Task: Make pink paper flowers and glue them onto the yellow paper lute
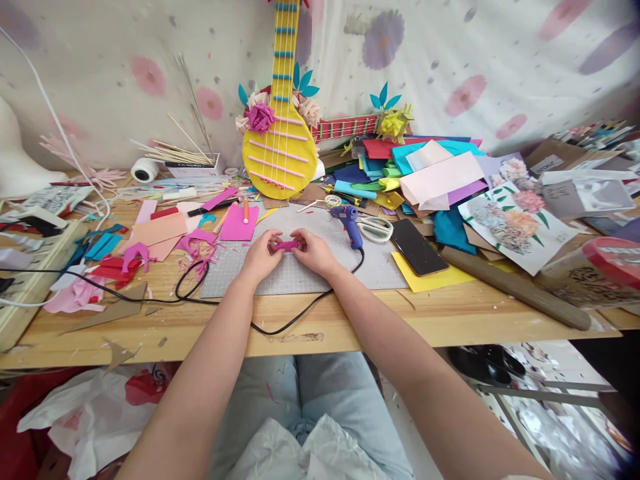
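Between my two hands is a small strip of magenta craft sheet, held just above the grey cutting mat. My left hand pinches its left end with the fingers closed. At the other end, my right hand pinches it in the same way. Just beyond the left hand lies a magenta rectangle with an orange pen on it. A blue glue gun rests to the right of my right hand, beside white-handled scissors.
A black phone lies on yellow sheet at the right, near a wooden stick. Behind the mat stands a yellow paper instrument. Coloured scraps cover the left side. A black cord loops across the table's front.
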Motion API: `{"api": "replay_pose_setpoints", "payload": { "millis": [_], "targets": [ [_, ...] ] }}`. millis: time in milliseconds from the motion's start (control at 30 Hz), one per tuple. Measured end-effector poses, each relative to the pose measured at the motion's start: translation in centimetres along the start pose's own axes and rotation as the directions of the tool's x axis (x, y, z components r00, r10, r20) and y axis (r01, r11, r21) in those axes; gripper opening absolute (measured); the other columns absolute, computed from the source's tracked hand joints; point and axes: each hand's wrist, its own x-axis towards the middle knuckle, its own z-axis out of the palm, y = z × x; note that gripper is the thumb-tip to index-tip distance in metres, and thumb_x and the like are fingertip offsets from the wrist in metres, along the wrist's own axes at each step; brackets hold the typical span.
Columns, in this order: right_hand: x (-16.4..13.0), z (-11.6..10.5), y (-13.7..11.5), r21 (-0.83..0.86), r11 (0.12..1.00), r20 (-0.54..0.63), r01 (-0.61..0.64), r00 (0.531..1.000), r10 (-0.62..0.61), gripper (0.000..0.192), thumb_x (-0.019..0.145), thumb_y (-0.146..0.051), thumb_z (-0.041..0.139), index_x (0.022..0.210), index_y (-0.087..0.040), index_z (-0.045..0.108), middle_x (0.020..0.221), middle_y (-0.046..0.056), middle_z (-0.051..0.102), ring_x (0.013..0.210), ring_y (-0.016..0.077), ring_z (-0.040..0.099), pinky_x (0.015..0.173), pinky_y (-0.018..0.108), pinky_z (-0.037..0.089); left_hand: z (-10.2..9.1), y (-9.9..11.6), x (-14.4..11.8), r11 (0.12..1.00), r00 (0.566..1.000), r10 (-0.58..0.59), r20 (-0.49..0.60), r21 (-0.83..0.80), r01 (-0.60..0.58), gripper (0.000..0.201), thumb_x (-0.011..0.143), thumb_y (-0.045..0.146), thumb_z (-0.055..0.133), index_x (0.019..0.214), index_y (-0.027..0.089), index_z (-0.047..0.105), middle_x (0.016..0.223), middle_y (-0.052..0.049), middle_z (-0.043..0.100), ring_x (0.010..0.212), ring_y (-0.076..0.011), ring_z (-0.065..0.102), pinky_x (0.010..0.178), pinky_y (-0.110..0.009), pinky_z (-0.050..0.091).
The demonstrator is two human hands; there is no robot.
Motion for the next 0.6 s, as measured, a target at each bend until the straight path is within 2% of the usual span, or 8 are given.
{"api": "replay_pose_setpoints", "payload": {
  "millis": [367,600],
  "targets": [
    [0.01,-0.03,0.07,-0.05,0.999,0.005,-0.011,1.0,0.011,0.026,0.073,-0.011,0.053,0.097,-0.017,0.057,0.083,0.002,0.063,0.07,0.0122,0.054,0.068,0.025,0.041,-0.14,0.39,-0.14,0.997,1.0,-0.031,-0.006,0.067,0.031,0.031,0.069,0.011,0.059,0.099,0.019,0.059,0.083,-0.002,0.063,0.064,-0.0124,0.054,0.065,-0.027,0.042],
    [0.01,-0.05,-0.01,-0.071,0.997,0.032,-0.014,0.999,0.016,0.022,0.075,-0.012,0.052,0.095,-0.019,0.058,0.082,0.001,0.065,0.072,0.0129,0.056,0.068,0.025,0.042,0.11,-0.3,-0.15,0.998,1.0,-0.016,0.013,0.054,0.015,0.032,0.07,0.012,0.059,0.101,0.021,0.058,0.081,0.0,0.063,0.064,-0.0119,0.054,0.064,-0.026,0.043]
  ]
}}
